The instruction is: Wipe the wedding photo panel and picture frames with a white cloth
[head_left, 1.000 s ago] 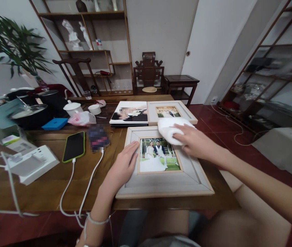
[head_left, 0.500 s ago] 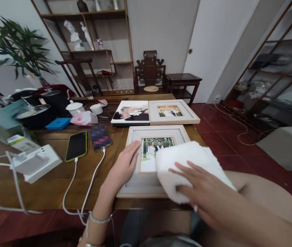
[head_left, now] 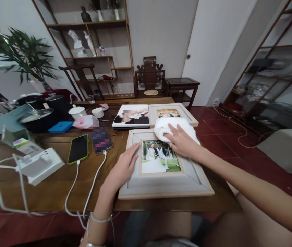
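Observation:
A pale wood picture frame [head_left: 158, 188] holding a wedding photo [head_left: 158, 157] lies face up on the wooden table. My left hand [head_left: 124, 164] rests flat on its left border, the fingers stretched out along the inner edge. Under my right hand [head_left: 183, 140] is a folded white towel [head_left: 162, 126], gripped and pressed over the upper right part of the frame. The towel hides that corner of the frame and the near edge of a second picture frame [head_left: 186, 112] behind it. My right fingers lie over the towel, with a ring showing.
A photo album [head_left: 131, 116] lies beside the second frame. To the left are a phone [head_left: 78, 149] with a cable, a white box [head_left: 47, 166], a blue box [head_left: 60, 127], a pink plastic bag [head_left: 85, 122] and a dark pot [head_left: 38, 118]. The table's right edge drops to red tiles [head_left: 223, 137].
My right hand has moved the towel away from me, from the frame's lower right to its upper right, uncovering more of the photo. My left hand stays on the left border.

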The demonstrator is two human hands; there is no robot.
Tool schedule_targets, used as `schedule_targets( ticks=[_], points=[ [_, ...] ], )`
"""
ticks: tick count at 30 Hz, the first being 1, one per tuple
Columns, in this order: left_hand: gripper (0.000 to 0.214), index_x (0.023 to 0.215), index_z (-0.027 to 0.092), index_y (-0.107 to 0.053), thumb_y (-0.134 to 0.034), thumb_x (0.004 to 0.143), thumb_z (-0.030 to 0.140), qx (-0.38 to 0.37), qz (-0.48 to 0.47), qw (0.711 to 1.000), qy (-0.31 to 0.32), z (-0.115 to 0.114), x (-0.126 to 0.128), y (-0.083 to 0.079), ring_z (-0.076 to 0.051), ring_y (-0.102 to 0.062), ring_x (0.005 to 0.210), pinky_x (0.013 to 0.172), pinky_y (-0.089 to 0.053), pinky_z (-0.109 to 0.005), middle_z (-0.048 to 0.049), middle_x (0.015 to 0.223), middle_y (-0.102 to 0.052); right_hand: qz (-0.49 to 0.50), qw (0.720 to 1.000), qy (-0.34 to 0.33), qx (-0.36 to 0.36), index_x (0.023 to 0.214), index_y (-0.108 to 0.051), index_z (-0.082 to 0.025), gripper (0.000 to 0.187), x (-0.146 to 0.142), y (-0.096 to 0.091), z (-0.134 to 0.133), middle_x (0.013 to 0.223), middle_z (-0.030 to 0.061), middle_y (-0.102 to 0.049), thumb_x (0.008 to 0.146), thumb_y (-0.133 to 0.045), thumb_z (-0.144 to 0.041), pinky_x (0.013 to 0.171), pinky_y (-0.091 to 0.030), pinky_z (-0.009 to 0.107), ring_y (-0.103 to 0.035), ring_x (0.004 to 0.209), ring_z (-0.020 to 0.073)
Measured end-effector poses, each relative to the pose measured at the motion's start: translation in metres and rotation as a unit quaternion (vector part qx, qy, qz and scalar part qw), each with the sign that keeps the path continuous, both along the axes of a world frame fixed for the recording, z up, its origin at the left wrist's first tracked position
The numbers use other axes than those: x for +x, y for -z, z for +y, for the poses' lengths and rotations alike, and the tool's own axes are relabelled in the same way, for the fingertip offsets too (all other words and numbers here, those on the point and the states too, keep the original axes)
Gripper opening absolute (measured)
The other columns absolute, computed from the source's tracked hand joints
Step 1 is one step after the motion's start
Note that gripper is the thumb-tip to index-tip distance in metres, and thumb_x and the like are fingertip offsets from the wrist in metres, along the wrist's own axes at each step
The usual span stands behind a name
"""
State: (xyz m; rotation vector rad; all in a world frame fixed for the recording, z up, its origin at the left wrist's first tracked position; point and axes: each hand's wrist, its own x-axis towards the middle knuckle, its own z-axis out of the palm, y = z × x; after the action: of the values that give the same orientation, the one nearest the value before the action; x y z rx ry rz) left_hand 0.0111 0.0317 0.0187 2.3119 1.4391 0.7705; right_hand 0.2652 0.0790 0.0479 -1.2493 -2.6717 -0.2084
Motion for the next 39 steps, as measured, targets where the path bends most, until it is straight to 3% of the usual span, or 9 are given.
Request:
schedule_targets(
  ticks=[3,10,14,17,21,26,29,31,39],
  points=[
    [0.043,0.132,0.014,-0.046,-0.035,0.093,0.027,0.003,-0.005,1.0,-0.008,0.0,0.001,0.001,-0.023,-0.046,0.127,0.106,-0.037,-0.044,-0.0131,0.138,-0.049,-0.013,0.999,-0.023,-0.041,0.118,-0.057,-0.01,0.044,-0.003,0.0,-0.008,0.136,0.0172,-0.047,0.077,-0.043,-0.003,0.103,-0.025,0.064,-0.025,0.134,0.0403],
    [0.043,0.133,0.015,-0.046,-0.036,0.093,0.029,0.009,0.008,1.0,-0.011,-0.001,0.003,0.003,-0.022,-0.044,0.129,0.108,-0.033,-0.044,-0.011,0.138,-0.049,-0.004,0.984,-0.098,-0.15,0.111,-0.06,-0.018,0.042,0.001,-0.022,-0.11,0.135,0.0126,-0.051,0.073,-0.048,-0.006,0.106,-0.029,0.058,-0.031,0.133,0.0335],
    [0.041,0.128,0.013,-0.052,-0.036,0.093,0.029,0.013,0.02,1.0,0.003,0.002,0.004,0.005,-0.022,-0.041,0.131,0.11,-0.032,-0.044,-0.0118,0.139,-0.049,0.017,0.975,-0.105,-0.197,0.108,-0.062,-0.022,0.04,-0.005,-0.028,-0.137,0.141,0.0075,-0.044,0.072,-0.051,-0.01,0.107,-0.031,0.055,-0.031,0.134,0.0314],
    [0.042,0.125,0.009,-0.054,-0.035,0.093,0.027,0.013,0.025,1.0,0.013,0.003,0.003,0.005,-0.022,-0.04,0.132,0.11,-0.031,-0.043,-0.0141,0.139,-0.048,0.029,0.979,-0.087,-0.181,0.109,-0.062,-0.021,0.041,-0.009,-0.014,-0.12,0.144,0.008,-0.041,0.07,-0.054,-0.012,0.108,-0.023,0.059,-0.025,0.136,0.0343],
    [0.041,0.127,0.011,-0.053,-0.034,0.093,0.025,0.012,0.017,1.0,0.023,0.002,0.002,0.003,-0.021,-0.041,0.131,0.11,-0.032,-0.044,-0.0135,0.139,-0.048,0.037,0.994,-0.057,-0.09,0.112,-0.061,-0.018,0.04,-0.003,0.002,-0.067,0.141,0.011,-0.045,0.072,-0.054,-0.012,0.109,-0.021,0.056,-0.029,0.134,0.0323],
    [0.042,0.127,0.011,-0.052,-0.034,0.093,0.026,-0.001,0.016,1.0,0.017,0.001,0.002,0.001,-0.021,-0.039,0.132,0.111,-0.03,-0.042,-0.0132,0.14,-0.047,0.019,1.0,0.001,0.004,0.108,-0.062,-0.013,0.032,0.01,-0.001,-0.005,0.132,0.0157,-0.053,0.08,-0.048,-0.013,0.105,-0.025,0.059,-0.034,0.131,0.0353],
    [0.043,0.13,0.01,-0.048,-0.032,0.093,0.025,-0.01,0.021,1.0,0.009,0.001,0.001,0.004,-0.021,-0.036,0.134,0.112,-0.028,-0.043,-0.0138,0.142,-0.044,0.009,1.0,0.0,-0.016,0.109,-0.062,-0.013,0.032,0.01,-0.002,-0.001,0.127,0.0166,-0.056,0.082,-0.044,-0.013,0.104,-0.025,0.061,-0.034,0.131,0.0352],
    [0.044,0.132,0.01,-0.046,-0.029,0.093,0.023,-0.017,0.03,0.999,0.006,0.001,0.001,0.006,-0.021,-0.034,0.135,0.112,-0.028,-0.045,-0.0132,0.144,-0.041,0.004,0.999,-0.015,-0.047,0.111,-0.061,-0.013,0.033,0.007,-0.002,-0.019,0.124,0.0173,-0.058,0.083,-0.043,-0.011,0.104,-0.024,0.061,-0.036,0.13,0.0347],
    [0.046,0.134,0.012,-0.044,-0.028,0.095,0.029,-0.02,0.032,0.999,-0.001,-0.002,0.003,0.006,-0.021,-0.033,0.135,0.112,-0.027,-0.047,-0.0105,0.145,-0.04,0.004,0.982,-0.09,-0.164,0.103,-0.064,-0.022,0.031,-0.006,-0.015,-0.141,0.14,0.0125,-0.044,0.074,-0.055,-0.017,0.101,-0.028,0.066,-0.034,0.131,0.0387]
  ],
)
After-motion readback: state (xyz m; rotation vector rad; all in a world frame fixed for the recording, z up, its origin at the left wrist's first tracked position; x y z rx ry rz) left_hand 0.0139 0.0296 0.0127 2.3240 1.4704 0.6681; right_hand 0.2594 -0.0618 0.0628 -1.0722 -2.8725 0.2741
